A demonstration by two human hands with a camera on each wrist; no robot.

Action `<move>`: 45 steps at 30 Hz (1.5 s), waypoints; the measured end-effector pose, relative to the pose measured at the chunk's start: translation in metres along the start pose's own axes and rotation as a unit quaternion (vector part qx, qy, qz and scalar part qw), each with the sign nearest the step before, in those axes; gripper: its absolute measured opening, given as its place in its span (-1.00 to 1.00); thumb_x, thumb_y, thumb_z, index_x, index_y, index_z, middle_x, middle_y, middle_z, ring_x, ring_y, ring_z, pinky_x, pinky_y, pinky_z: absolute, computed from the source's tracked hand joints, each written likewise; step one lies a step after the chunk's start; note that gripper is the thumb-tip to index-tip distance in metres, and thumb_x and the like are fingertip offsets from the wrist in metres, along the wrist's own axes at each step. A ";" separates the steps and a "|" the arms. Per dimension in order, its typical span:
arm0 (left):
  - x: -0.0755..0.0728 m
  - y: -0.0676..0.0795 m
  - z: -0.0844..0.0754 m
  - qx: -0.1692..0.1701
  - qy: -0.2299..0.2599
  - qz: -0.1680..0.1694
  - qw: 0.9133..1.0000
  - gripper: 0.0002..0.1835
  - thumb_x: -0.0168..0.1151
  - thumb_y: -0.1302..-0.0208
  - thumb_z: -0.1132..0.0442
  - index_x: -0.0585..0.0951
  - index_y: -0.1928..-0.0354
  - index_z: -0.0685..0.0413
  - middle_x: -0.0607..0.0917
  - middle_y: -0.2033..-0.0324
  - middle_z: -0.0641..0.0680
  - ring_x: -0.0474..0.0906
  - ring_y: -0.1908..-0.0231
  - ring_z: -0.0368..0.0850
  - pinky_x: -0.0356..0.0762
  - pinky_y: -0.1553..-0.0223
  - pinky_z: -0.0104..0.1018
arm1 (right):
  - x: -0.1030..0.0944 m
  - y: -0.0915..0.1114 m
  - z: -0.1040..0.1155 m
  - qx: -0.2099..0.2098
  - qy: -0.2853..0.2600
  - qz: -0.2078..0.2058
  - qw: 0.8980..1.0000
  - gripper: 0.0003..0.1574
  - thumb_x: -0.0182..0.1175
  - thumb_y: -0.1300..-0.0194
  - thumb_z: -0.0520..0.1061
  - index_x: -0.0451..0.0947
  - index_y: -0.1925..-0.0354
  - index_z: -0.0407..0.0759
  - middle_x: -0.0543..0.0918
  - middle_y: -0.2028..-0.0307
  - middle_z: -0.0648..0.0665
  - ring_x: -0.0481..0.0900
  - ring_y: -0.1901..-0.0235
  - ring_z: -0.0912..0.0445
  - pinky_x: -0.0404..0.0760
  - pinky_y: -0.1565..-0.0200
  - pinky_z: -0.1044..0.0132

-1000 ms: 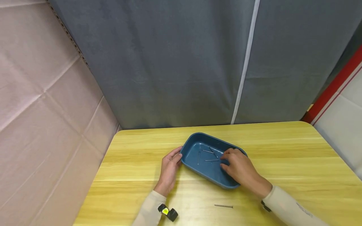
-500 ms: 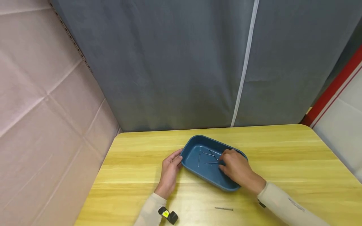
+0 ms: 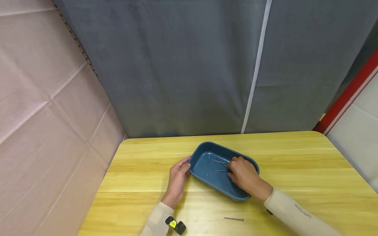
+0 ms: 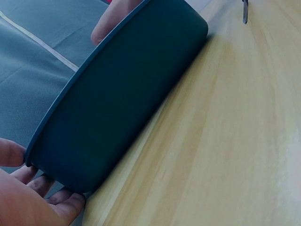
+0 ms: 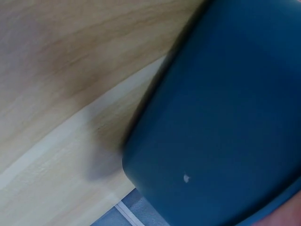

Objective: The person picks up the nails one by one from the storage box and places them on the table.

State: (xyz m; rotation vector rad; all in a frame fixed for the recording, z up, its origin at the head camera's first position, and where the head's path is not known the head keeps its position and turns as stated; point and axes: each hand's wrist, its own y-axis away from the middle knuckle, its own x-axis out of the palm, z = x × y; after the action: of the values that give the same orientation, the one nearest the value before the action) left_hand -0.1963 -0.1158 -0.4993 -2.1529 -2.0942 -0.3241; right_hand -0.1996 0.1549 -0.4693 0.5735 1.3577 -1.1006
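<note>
A blue plastic tray [image 3: 203,178] stands at an angle on the wooden table, with several thin metal nails inside. One nail [image 3: 207,167] lies apart on the left; a lower nail [image 3: 220,170] and others point toward my right hand. My left hand [image 3: 177,177] grips the tray's left corner, its thumb [image 4: 10,153] at the rim and fingers bent against the outer wall. My right hand [image 3: 243,173] reaches over the tray's right side, fingers bent down at the nails' ends. Its fingertips are partly hidden, and I cannot tell if they pinch a nail.
Another nail [image 3: 233,219] lies on the table [image 3: 301,167] in front of the tray. A grey curtain [image 3: 183,72] hangs behind the table's back edge. Pale cloth [image 3: 59,131] covers the left side. A black strap [image 3: 175,225] sits on my left wrist.
My right hand has moved slightly left inside the tray, closer over the nails' ends, its fingers drawn together. My left hand keeps its place on the tray's corner.
</note>
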 end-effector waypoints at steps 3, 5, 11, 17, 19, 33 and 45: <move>0.001 -0.001 0.000 -0.001 0.003 0.000 1.000 -0.53 0.05 -0.69 0.36 0.50 -0.50 0.39 0.57 -0.46 0.33 0.54 -0.45 0.20 0.48 -0.50 -0.03 | 0.001 0.000 -0.001 -0.005 0.003 -0.003 1.000 -0.86 0.63 -0.16 -0.27 0.81 0.36 -0.18 0.64 0.40 -0.15 0.59 0.36 -0.10 0.69 0.32 -0.02; 0.001 -0.001 0.000 -0.001 0.006 0.000 1.000 -0.54 0.05 -0.68 0.37 0.50 -0.50 0.39 0.57 -0.46 0.33 0.54 -0.45 0.21 0.47 -0.50 -0.01 | 0.001 0.000 -0.001 -0.009 0.006 -0.006 1.000 -0.84 0.62 -0.16 -0.28 0.79 0.41 -0.16 0.61 0.43 -0.13 0.57 0.39 -0.09 0.66 0.35 -0.01; 0.002 -0.001 -0.001 0.002 0.002 0.001 1.000 -0.54 0.04 -0.69 0.36 0.51 -0.50 0.39 0.58 -0.45 0.33 0.55 -0.44 0.20 0.47 -0.51 0.00 | 0.001 0.000 0.000 -0.009 0.012 -0.010 1.000 -0.82 0.61 -0.18 -0.29 0.78 0.45 -0.13 0.61 0.43 -0.11 0.55 0.40 -0.04 0.66 0.35 0.02; 0.002 -0.001 -0.001 0.003 0.002 0.004 1.000 -0.54 0.04 -0.70 0.36 0.50 -0.51 0.39 0.57 -0.46 0.32 0.54 -0.45 0.20 0.47 -0.50 -0.02 | 0.001 0.001 0.000 -0.021 0.018 -0.021 0.999 -0.73 0.59 -0.18 -0.32 0.72 0.52 -0.08 0.60 0.46 -0.09 0.53 0.42 -0.02 0.64 0.35 0.03; 0.001 -0.001 0.000 0.003 0.001 0.003 1.000 -0.53 0.04 -0.70 0.35 0.49 -0.51 0.38 0.57 -0.46 0.32 0.54 -0.45 0.19 0.47 -0.50 -0.03 | 0.001 0.001 0.000 -0.022 0.014 -0.022 0.999 -0.73 0.57 -0.19 -0.33 0.72 0.52 -0.08 0.60 0.47 -0.08 0.52 0.42 -0.01 0.64 0.35 0.04; 0.001 0.000 0.000 0.000 -0.001 0.002 1.000 -0.53 0.05 -0.70 0.34 0.50 -0.51 0.37 0.57 -0.47 0.31 0.54 -0.45 0.18 0.48 -0.50 -0.04 | -0.003 0.002 0.002 0.017 -0.035 -0.011 0.999 -0.80 0.52 -0.21 -0.28 0.71 0.49 -0.11 0.62 0.38 -0.08 0.53 0.34 0.03 0.64 0.34 0.11; 0.001 0.001 0.000 -0.001 -0.003 0.001 1.000 -0.53 0.04 -0.71 0.34 0.49 -0.51 0.37 0.56 -0.47 0.32 0.53 -0.46 0.17 0.48 -0.50 -0.05 | -0.008 0.007 0.005 0.058 -0.109 -0.034 0.992 -0.88 0.56 -0.23 -0.27 0.79 0.37 -0.11 0.73 0.19 -0.09 0.65 0.17 -0.01 0.78 0.14 0.02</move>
State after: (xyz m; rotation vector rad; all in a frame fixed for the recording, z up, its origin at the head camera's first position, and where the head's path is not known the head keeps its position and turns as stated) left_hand -0.1956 -0.1152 -0.4990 -2.1580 -2.0956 -0.3201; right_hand -0.1898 0.1560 -0.4627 0.4788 1.1370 -1.2648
